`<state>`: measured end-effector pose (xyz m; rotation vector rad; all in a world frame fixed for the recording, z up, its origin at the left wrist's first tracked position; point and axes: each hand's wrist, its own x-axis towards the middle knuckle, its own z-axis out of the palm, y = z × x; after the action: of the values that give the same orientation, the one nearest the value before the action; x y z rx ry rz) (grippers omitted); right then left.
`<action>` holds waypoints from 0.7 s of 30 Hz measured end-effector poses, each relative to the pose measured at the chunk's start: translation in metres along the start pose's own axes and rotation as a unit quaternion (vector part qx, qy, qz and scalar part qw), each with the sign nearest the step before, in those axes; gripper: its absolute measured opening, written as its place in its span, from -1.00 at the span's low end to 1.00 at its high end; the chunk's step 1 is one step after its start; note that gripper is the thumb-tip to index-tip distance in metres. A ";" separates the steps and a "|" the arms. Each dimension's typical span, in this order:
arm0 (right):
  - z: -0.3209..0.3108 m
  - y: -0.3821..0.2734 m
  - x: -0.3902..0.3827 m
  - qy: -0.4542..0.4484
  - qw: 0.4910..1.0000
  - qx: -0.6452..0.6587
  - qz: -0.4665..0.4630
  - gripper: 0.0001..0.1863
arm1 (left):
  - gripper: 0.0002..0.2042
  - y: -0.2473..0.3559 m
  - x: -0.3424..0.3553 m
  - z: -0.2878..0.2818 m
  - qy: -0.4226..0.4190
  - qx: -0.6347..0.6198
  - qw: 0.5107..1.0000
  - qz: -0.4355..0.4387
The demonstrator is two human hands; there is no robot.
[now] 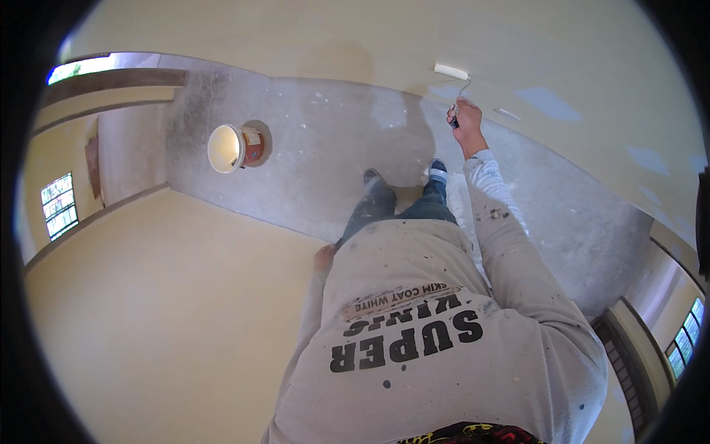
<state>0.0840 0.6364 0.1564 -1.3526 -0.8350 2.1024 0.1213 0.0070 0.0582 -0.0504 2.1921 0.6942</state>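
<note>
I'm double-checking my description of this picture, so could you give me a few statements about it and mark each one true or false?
1. The right hand holds a paint roller. True.
2. The left hand also grips the roller's handle. False: it is down at the person's left side, apart from the roller.
3. The bucket stands on the floor, to the left of the feet. True.
4. The right sleeve is spotless. False: it bears dark stains.
5. A barred window shows at the left of the picture. True.
6. The bucket lies on its side. False: it stands upright, open at the top.
</note>
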 end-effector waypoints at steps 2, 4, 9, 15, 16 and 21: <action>-0.002 0.006 0.009 -0.002 1.000 0.005 0.024 -0.90 | -0.62 -0.019 0.002 -0.001 0.013 -0.030 0.999 0.001; -0.002 0.003 0.004 -0.013 1.000 0.000 0.018 -0.89 | -0.65 -0.019 0.002 -0.005 0.004 0.027 0.999 0.043; 0.022 -0.026 -0.065 -0.028 1.000 0.010 -0.005 -0.85 | -0.65 -0.016 0.003 -0.023 -0.019 0.088 0.994 0.056; 0.052 -0.047 -0.105 -0.038 0.999 0.016 -0.029 -0.83 | -0.61 0.001 0.021 -0.028 -0.014 0.021 1.000 0.005; 0.047 -0.039 -0.096 -0.039 0.999 0.019 -0.029 -0.80 | -0.61 -0.006 0.022 -0.030 -0.010 0.023 1.000 0.018; 0.028 -0.023 -0.069 -0.030 0.999 0.009 -0.016 -0.75 | -0.66 0.019 0.010 -0.031 0.004 0.021 1.000 0.007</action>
<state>0.0867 0.5984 0.2242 -1.2647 -0.8544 2.1298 0.0877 0.0100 0.0757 -0.0154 2.2168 0.6569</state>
